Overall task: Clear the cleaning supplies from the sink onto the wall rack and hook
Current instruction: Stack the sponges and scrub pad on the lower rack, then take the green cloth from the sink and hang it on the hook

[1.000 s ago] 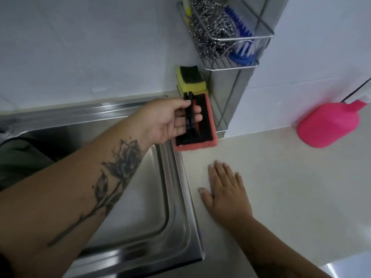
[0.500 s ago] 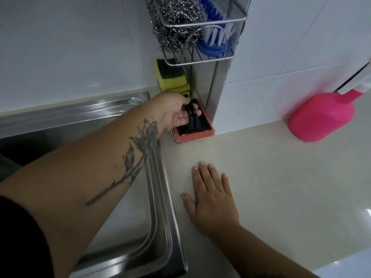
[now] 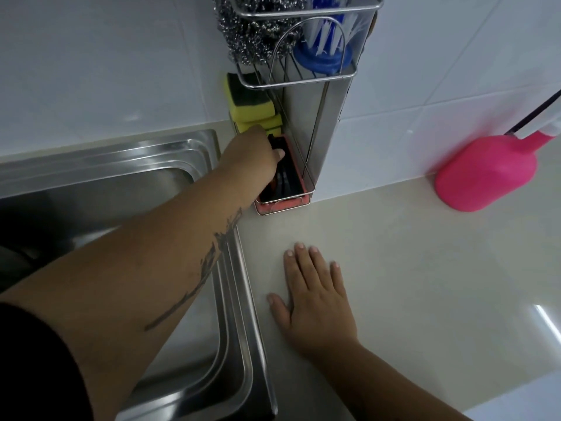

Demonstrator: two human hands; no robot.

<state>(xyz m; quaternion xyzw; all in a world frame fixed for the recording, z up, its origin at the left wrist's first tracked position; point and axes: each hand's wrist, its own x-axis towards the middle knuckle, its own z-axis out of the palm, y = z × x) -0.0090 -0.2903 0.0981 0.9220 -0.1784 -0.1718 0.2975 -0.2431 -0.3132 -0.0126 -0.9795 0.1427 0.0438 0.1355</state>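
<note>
My left hand [image 3: 252, 156] is shut on the black handle of a red scrubbing pad [image 3: 288, 189], which now lies in the bottom shelf of the wire wall rack [image 3: 321, 141]. Yellow-green sponges [image 3: 249, 107] are stacked at the back of that shelf, touching my knuckles. The rack's upper basket holds steel wool [image 3: 255, 28] and a blue brush [image 3: 324, 47]. Flat on the counter, fingers spread, rests my right hand [image 3: 315, 299], holding nothing.
The steel sink [image 3: 121, 189] fills the left, its basin partly hidden under my left forearm. A pink spray bottle [image 3: 485, 174] leans against the tiled wall at the right. The beige counter [image 3: 425, 268] spreads between them.
My left hand has carried the red pad from above the sink's edge into the rack's bottom shelf, pushing it further in. The right hand has stayed flat on the counter.
</note>
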